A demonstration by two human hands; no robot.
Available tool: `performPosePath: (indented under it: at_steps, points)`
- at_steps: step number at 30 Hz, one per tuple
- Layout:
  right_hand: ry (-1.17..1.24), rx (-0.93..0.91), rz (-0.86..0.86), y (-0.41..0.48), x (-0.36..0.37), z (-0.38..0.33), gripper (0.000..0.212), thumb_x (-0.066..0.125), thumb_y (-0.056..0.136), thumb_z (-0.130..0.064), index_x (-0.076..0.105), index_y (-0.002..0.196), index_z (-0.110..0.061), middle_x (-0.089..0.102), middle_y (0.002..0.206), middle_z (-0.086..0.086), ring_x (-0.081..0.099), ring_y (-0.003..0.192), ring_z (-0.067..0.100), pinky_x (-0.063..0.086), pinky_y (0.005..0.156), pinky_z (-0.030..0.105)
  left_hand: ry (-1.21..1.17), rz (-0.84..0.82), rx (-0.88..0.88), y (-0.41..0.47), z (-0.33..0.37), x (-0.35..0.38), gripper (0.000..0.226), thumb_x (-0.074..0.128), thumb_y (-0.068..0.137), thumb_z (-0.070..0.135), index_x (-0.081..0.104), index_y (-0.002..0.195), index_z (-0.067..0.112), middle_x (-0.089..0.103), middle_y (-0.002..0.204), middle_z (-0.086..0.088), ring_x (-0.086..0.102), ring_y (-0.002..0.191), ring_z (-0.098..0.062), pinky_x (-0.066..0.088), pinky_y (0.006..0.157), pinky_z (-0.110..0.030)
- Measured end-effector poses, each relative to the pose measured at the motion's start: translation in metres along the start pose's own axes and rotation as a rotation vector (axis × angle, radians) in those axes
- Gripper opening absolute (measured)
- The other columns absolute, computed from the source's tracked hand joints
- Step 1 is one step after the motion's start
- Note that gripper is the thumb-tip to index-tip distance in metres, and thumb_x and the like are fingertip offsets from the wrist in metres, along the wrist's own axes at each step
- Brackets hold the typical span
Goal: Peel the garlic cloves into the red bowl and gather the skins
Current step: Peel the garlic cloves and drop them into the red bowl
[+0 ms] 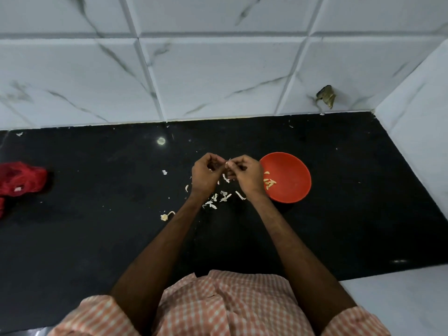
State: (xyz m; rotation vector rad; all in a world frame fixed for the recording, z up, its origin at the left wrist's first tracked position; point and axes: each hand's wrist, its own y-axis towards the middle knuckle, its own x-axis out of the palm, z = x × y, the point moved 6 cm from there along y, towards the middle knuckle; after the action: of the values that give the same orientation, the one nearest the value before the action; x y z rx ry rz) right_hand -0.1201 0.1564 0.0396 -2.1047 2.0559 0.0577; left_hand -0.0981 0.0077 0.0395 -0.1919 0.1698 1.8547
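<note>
Two hands, one clove in work, one receiving vessel. Item: red bowl point(294, 169), standing on the black counter point(351, 226), with a few peeled cloves point(269, 183) lying against its left inner wall. Item: my right hand point(244, 174), just left of the bowl, its back overlapping the bowl's left rim in this view; fingers curled, pinching the clove. Item: my left hand point(206, 175), one place further left of the bowl, fingers likewise curled, pinching the same clove from the opposite side. Item: garlic clove point(228, 162), held above the counter between the two sets of fingertips, left of the bowl; only a pale sliver shows, so I cannot tell how its long axis lies. Item: skins point(218, 198), a loose scatter on the counter left of the bowl, beneath and in front of my hands, not yet gathered. Item: dry stem stub point(166, 215), further left of the bowl and nearer my body. Item: red cloth point(19, 178), well apart, far left of the bowl. Note: the bowl lies to the right of the clove, and my right hand is the nearer, so I judge the drop, once the skin is off, to be a short carry rightward over the left rim.
</note>
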Motion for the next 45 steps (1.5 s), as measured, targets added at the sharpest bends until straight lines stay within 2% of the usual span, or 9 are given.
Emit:
performPosePath:
  at_steps: [6, 10, 13, 21, 26, 29, 33, 38, 45]
  points:
    - [0.157, 0.044, 0.282, 0.001, -0.079, 0.009, 0.011, 0.075, 0.085, 0.001, 0.067, 0.092, 0.005, 0.073, 0.089, 0.017, 0.074, 0.074, 0.019, 0.06, 0.065, 0.026, 0.037, -0.211, 0.055, 0.017, 0.026, 0.073, 0.027, 0.078, 0.079, -0.001, 0.064, 0.091, 0.019, 0.074, 0.089, 0.0, 0.072, 0.086, -0.012, 0.057, 0.082, -0.027]
    - [-0.05, 0.07, 0.353, 0.001, -0.117, 0.026, 0.013, 0.078, 0.084, -0.006, 0.07, 0.093, -0.002, 0.074, 0.087, 0.008, 0.071, 0.071, 0.011, 0.058, 0.072, 0.024, 0.168, -0.262, 0.052, 0.016, 0.025, 0.11, 0.03, 0.069, 0.086, 0.006, 0.063, 0.09, 0.035, 0.074, 0.092, 0.011, 0.071, 0.091, -0.007, 0.057, 0.087, -0.034]
    - [-0.209, 0.077, 0.342, 0.003, -0.127, 0.037, 0.01, 0.076, 0.083, -0.004, 0.071, 0.091, -0.008, 0.073, 0.09, 0.004, 0.069, 0.086, 0.017, 0.053, 0.081, 0.027, 0.225, -0.244, 0.023, 0.007, 0.017, 0.12, 0.026, 0.06, 0.09, 0.002, 0.067, 0.1, 0.025, 0.074, 0.096, 0.011, 0.069, 0.093, -0.005, 0.054, 0.088, -0.03]
    - [-0.519, 0.049, 0.181, 0.011, -0.112, 0.048, 0.023, 0.062, 0.087, 0.005, 0.074, 0.1, -0.009, 0.073, 0.101, 0.004, 0.065, 0.095, 0.014, 0.046, 0.084, 0.022, 0.153, -0.068, -0.012, -0.017, -0.002, 0.096, 0.022, 0.059, 0.093, 0.001, 0.069, 0.103, 0.019, 0.072, 0.097, 0.011, 0.066, 0.091, 0.002, 0.05, 0.082, -0.014]
    - [-0.519, -0.241, 0.149, 0.008, -0.078, 0.019, 0.026, 0.057, 0.091, 0.006, 0.071, 0.109, -0.006, 0.07, 0.108, 0.005, 0.062, 0.103, 0.015, 0.045, 0.092, 0.024, 0.178, -0.007, -0.057, -0.014, -0.019, 0.066, 0.015, 0.062, 0.095, 0.009, 0.069, 0.103, 0.02, 0.068, 0.094, 0.016, 0.065, 0.088, 0.002, 0.046, 0.077, -0.009]
    - [-0.543, -0.388, 0.015, 0.005, -0.043, 0.005, 0.027, 0.054, 0.094, 0.005, 0.07, 0.113, -0.005, 0.069, 0.111, 0.007, 0.063, 0.105, 0.018, 0.049, 0.094, 0.028, 0.213, 0.092, -0.108, -0.015, -0.032, 0.034, 0.016, 0.059, 0.096, 0.009, 0.071, 0.1, 0.018, 0.07, 0.093, 0.01, 0.065, 0.083, -0.003, 0.051, 0.075, -0.019]
    - [-0.685, -0.368, -0.362, -0.001, 0.016, 0.014, 0.024, 0.059, 0.096, -0.004, 0.07, 0.117, -0.009, 0.067, 0.116, 0.007, 0.064, 0.105, 0.02, 0.051, 0.095, 0.036, 0.401, 0.21, -0.173, -0.022, -0.057, -0.017, 0.016, 0.059, 0.096, 0.015, 0.071, 0.103, 0.022, 0.071, 0.104, 0.007, 0.065, 0.093, -0.011, 0.053, 0.079, -0.032]
    - [-0.877, -0.38, -0.69, -0.022, 0.071, 0.042, 0.045, 0.07, 0.09, -0.013, 0.059, 0.134, -0.015, 0.054, 0.129, 0.007, 0.054, 0.12, 0.023, 0.044, 0.104, 0.036, 0.628, 0.044, -0.195, -0.036, -0.083, -0.042, 0.016, 0.064, 0.094, 0.018, 0.07, 0.108, 0.02, 0.058, 0.111, 0.0, 0.06, 0.102, -0.019, 0.051, 0.082, -0.035]
    - [-1.007, -0.431, -0.577, -0.022, 0.081, 0.061, 0.032, 0.06, 0.089, -0.001, 0.062, 0.118, -0.015, 0.053, 0.122, 0.004, 0.054, 0.113, 0.023, 0.048, 0.095, 0.034, 0.707, -0.108, -0.146, -0.035, -0.088, -0.042, 0.026, 0.069, 0.09, 0.02, 0.068, 0.115, 0.02, 0.056, 0.115, 0.001, 0.059, 0.104, -0.016, 0.046, 0.088, -0.027]
